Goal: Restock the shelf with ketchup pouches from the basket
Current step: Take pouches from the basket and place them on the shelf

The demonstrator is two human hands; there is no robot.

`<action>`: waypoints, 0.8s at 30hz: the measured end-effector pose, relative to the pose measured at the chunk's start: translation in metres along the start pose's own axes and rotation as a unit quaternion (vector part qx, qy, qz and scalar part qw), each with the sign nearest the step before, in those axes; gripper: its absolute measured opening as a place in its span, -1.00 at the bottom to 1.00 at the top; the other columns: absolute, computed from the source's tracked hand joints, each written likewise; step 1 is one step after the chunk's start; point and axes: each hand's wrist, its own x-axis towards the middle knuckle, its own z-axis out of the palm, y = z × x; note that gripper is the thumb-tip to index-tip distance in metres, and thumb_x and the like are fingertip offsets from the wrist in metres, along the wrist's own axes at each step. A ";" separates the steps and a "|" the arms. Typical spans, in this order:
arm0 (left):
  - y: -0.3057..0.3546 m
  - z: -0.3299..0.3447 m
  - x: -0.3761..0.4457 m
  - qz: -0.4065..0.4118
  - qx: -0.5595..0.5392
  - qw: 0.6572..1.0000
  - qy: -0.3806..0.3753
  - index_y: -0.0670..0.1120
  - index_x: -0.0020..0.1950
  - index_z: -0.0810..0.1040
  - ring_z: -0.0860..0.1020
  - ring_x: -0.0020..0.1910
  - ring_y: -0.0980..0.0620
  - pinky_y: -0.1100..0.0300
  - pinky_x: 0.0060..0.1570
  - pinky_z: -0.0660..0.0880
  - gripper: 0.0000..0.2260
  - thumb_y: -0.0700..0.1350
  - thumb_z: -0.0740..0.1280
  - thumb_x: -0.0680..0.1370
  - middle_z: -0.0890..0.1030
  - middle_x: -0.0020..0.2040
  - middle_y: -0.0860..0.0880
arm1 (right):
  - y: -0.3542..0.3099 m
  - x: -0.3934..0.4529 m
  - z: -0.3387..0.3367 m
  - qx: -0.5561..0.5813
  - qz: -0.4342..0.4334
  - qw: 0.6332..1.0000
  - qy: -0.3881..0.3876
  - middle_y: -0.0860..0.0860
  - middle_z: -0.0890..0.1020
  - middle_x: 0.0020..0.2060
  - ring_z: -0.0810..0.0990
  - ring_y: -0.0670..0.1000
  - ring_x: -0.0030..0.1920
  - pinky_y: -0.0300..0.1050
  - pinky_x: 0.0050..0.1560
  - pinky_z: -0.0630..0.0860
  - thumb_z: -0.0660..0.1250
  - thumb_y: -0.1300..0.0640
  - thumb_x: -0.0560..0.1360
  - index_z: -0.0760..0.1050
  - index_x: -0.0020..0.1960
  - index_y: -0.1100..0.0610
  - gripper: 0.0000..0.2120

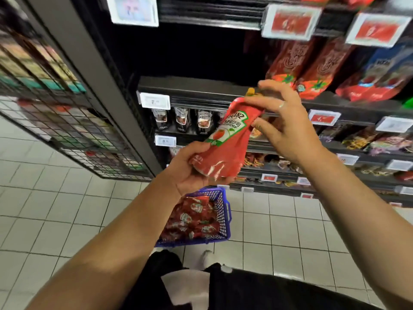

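Both hands hold one ketchup pouch (225, 139) at frame centre: left hand (190, 171) grips its base, right hand (281, 121) pinches the neck below the cap (250, 91). Behind, the shelf (201, 87) shows a dark gap, upper centre. Blue basket (224, 218), lower centre, contains more pouches. Risk: the slack, glossy pouch may slump or topple once stood in the gap.
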 end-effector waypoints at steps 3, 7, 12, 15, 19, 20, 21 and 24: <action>0.021 0.015 -0.002 0.044 0.024 0.999 0.005 -0.17 0.37 0.53 0.49 0.29 -0.39 -0.25 -0.01 0.60 -0.28 -0.07 0.63 0.24 0.56 0.28 -0.29 | -0.036 0.002 -0.002 0.166 0.145 0.965 0.142 -0.06 0.54 0.05 0.57 -0.07 0.00 -0.06 0.07 0.55 0.45 0.18 0.48 0.50 0.21 0.03 -0.67; 0.049 0.032 -0.005 0.128 0.166 0.978 0.006 -0.02 0.52 0.35 0.44 0.36 -0.31 -0.51 0.33 0.25 -0.31 -0.16 0.46 0.40 0.45 0.45 -0.25 | -0.079 0.001 0.003 0.275 0.242 0.929 0.056 -0.11 0.46 -0.43 0.43 -0.11 -0.42 -0.21 -0.36 0.40 0.43 -0.24 0.42 0.54 -0.13 0.04 -0.66; 0.075 0.050 -0.011 0.206 0.240 0.949 0.014 0.02 0.48 0.36 0.59 0.26 -0.15 -0.13 0.19 0.55 -0.23 -0.27 0.54 0.32 0.58 0.34 -0.15 | -0.110 0.024 0.007 0.265 0.275 0.924 0.041 -0.17 0.74 -0.11 0.71 -0.15 -0.10 0.02 -0.01 0.63 0.41 -0.30 0.39 0.64 0.06 -0.04 -0.60; 0.098 0.054 -0.017 0.221 0.228 0.948 0.023 0.06 0.48 0.36 0.56 0.31 -0.19 -0.14 0.19 0.56 -0.20 -0.13 0.64 0.31 0.57 0.36 -0.15 | -0.120 0.040 0.012 0.345 0.275 0.897 0.034 -0.03 0.74 0.00 0.72 0.03 0.02 0.17 0.14 0.61 0.47 -0.11 0.46 0.60 0.16 0.02 -0.67; 0.132 0.049 -0.024 0.206 0.181 0.961 0.038 0.10 0.44 0.45 0.55 0.33 -0.21 -0.29 0.31 0.45 -0.51 0.08 0.46 0.53 0.57 0.36 -0.12 | -0.134 0.057 0.013 0.469 0.235 0.851 0.028 0.08 0.71 0.10 0.71 0.10 0.08 -0.01 -0.01 0.65 0.45 -0.03 0.50 0.58 0.23 0.03 -0.67; 0.141 0.045 -0.026 0.200 0.182 0.962 0.034 0.09 0.44 0.45 0.53 0.35 -0.23 -0.32 0.33 0.41 -0.56 0.04 0.42 0.57 0.56 0.37 -0.13 | -0.136 0.061 0.013 0.483 0.226 0.845 0.038 0.09 0.70 0.12 0.70 0.10 0.09 -0.08 -0.03 0.64 0.45 -0.02 0.50 0.57 0.24 0.05 -0.65; 0.149 0.041 -0.028 0.197 0.188 0.962 0.028 0.07 0.43 0.46 0.52 0.35 -0.24 -0.29 0.30 0.45 -0.59 0.02 0.40 0.59 0.56 0.37 -0.13 | -0.138 0.064 0.013 0.496 0.220 0.839 0.049 0.11 0.70 0.13 0.70 0.10 0.09 -0.09 -0.04 0.63 0.44 0.00 0.50 0.56 0.26 0.08 -0.64; 0.169 0.036 -0.033 0.210 0.197 0.957 0.023 0.02 0.41 0.51 0.58 0.29 -0.19 -0.05 0.07 0.60 -0.57 0.01 0.42 0.54 0.58 0.34 -0.14 | -0.140 0.073 0.009 0.530 0.230 0.811 0.087 0.16 0.69 0.12 0.69 0.10 0.06 -0.06 -0.05 0.62 0.42 0.07 0.53 0.55 0.26 0.14 -0.67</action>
